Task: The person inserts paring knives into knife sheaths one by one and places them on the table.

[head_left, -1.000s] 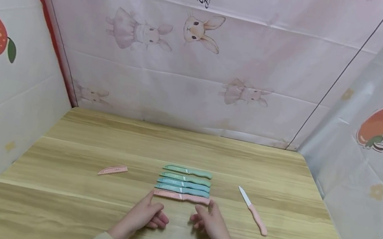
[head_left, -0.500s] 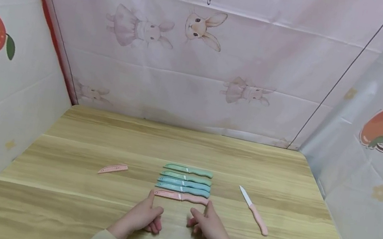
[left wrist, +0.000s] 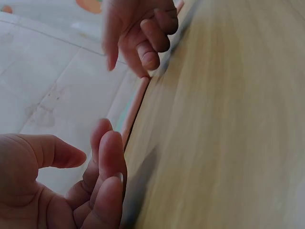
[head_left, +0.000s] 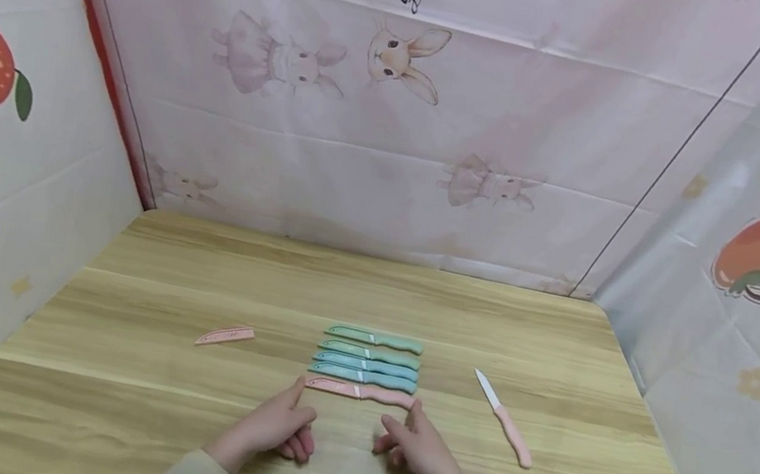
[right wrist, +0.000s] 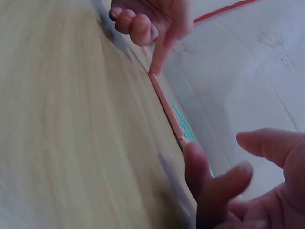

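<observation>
A pink knife [head_left: 387, 396] in its pink sheath lies crosswise, nearest in a row of sheathed knives. My left hand [head_left: 277, 421] reaches its sheath tip with an extended index finger; the other fingers are loosely bent. At the handle end, my right hand [head_left: 418, 447] touches with its index finger, thumb apart. Neither hand grips anything. Beyond it lie two blue knives [head_left: 389, 383] and two green knives [head_left: 398, 343], all with handles to the right. Both wrist views show the pink handle [left wrist: 137, 107] or pink knife edge [right wrist: 166, 105] low on the wood.
To the right lies an unsheathed pink-handled knife [head_left: 511, 435], its bare blade pointing away and left. A loose pink sheath [head_left: 225, 336] rests on the left of the wooden table [head_left: 97, 391]. Printed cloth walls [head_left: 385, 204] enclose the back and sides.
My left hand has shifted slightly left and its thumb has drawn back a little. The right hand has barely moved. The knives stay in their row.
</observation>
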### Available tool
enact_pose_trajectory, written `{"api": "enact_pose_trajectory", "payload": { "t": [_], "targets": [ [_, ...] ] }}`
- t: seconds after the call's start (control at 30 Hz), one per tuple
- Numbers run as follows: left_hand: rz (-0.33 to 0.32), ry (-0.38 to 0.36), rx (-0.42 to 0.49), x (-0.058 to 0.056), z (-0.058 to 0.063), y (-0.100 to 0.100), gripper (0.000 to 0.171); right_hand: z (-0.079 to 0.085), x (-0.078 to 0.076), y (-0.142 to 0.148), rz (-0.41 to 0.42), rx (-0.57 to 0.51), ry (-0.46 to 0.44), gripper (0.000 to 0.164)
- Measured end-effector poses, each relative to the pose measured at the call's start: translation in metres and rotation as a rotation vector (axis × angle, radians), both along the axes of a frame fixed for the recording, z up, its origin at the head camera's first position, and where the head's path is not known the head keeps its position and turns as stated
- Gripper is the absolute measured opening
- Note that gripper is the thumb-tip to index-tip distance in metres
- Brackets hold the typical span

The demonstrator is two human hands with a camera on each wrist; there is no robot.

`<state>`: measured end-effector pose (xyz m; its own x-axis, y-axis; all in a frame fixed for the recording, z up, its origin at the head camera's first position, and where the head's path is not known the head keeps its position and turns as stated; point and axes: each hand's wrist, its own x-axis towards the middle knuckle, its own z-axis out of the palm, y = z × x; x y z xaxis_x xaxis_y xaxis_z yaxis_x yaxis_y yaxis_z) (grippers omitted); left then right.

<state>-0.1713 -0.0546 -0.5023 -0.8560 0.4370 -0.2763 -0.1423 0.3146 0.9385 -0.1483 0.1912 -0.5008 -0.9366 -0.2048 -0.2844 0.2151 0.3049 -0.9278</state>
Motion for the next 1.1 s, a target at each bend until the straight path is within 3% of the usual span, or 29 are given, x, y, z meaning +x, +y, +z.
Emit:
{"api": "enact_pose_trajectory", "payload": {
  "t": [0.17, 0.27, 0.43, 0.53, 0.67, 0.83, 0.93, 1.1],
  "targets": [
    [0.002, 0.067, -0.019, -0.007, 0.008, -0.014, 0.069, 0.003, 0.000, 0.017, -0.035, -0.002, 0.021, 0.085],
    [0.079, 0.138, -0.077, -0.014, 0.016, -0.029, 0.058, 0.009, -0.001, 0.032, -0.131, 0.053, 0.080, 0.072],
    [0.283, 0.372, -0.352, -0.030, 0.032, -0.059, 0.044, 0.016, -0.002, 0.064, -0.323, 0.210, 0.195, 0.049],
    [0.325, 0.494, -0.525, -0.039, 0.040, -0.077, 0.041, 0.019, 0.000, 0.084, -0.392, 0.293, 0.234, 0.046],
    [0.278, 0.573, -0.674, -0.048, 0.045, -0.098, 0.039, 0.021, 0.005, 0.106, -0.427, 0.386, 0.244, 0.049],
    [0.212, 0.623, -0.804, -0.055, 0.036, -0.115, 0.034, 0.017, 0.011, 0.122, -0.419, 0.459, 0.196, 0.055],
    [0.184, 0.622, -0.849, -0.059, 0.029, -0.122, 0.028, 0.016, 0.014, 0.126, -0.404, 0.487, 0.183, 0.053],
    [0.158, 0.555, -0.879, -0.064, 0.022, -0.129, 0.013, 0.014, 0.017, 0.132, -0.359, 0.564, 0.198, 0.051]
  ]
}}
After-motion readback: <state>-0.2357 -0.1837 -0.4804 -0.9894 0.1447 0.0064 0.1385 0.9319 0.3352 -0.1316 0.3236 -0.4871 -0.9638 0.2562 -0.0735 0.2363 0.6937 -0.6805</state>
